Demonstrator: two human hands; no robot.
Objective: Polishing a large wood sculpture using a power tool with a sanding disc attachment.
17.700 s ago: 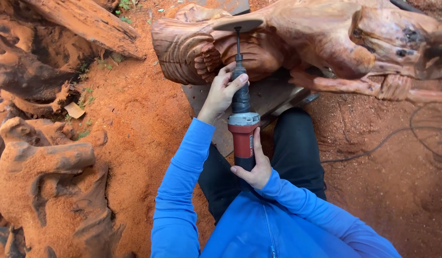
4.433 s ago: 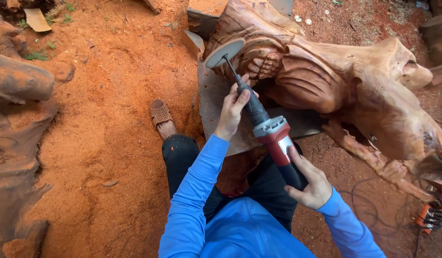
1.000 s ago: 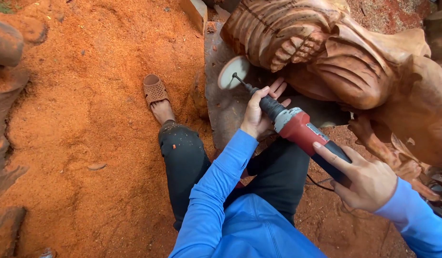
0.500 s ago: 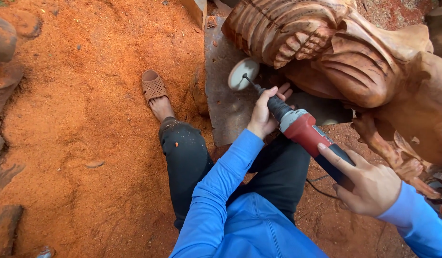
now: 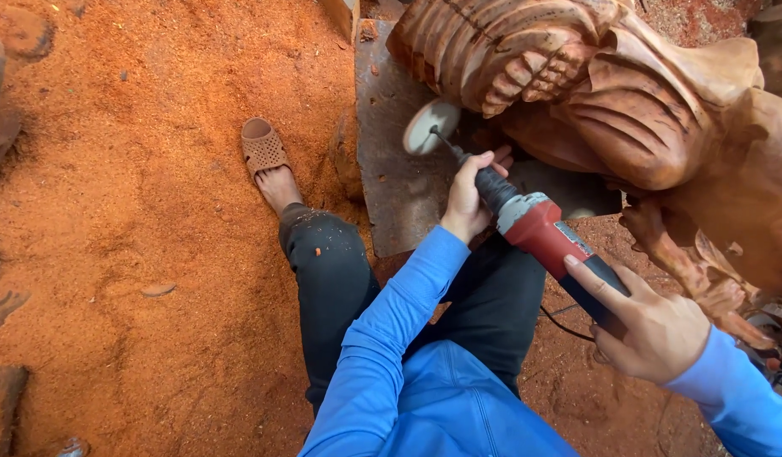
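The grinder [image 5: 539, 233] slants up and left, its disc [image 5: 431, 127] just under the wood carving [image 5: 611, 93]. The left hand [image 5: 469, 195] is wrapped around its neck, the right hand [image 5: 653, 326] curled around the rear grip (a sandal [image 5: 262, 148] sits nearby on sawdust [image 5: 128, 211]).

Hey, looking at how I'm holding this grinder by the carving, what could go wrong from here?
The left hand grips the grinder close behind the bare disc; a kick off the wood carving might bring fingers into it. The open sandal leaves that foot exposed on loose sawdust, so a slip or dropped tool could hurt. The right hand holds only the tail end, limiting control.
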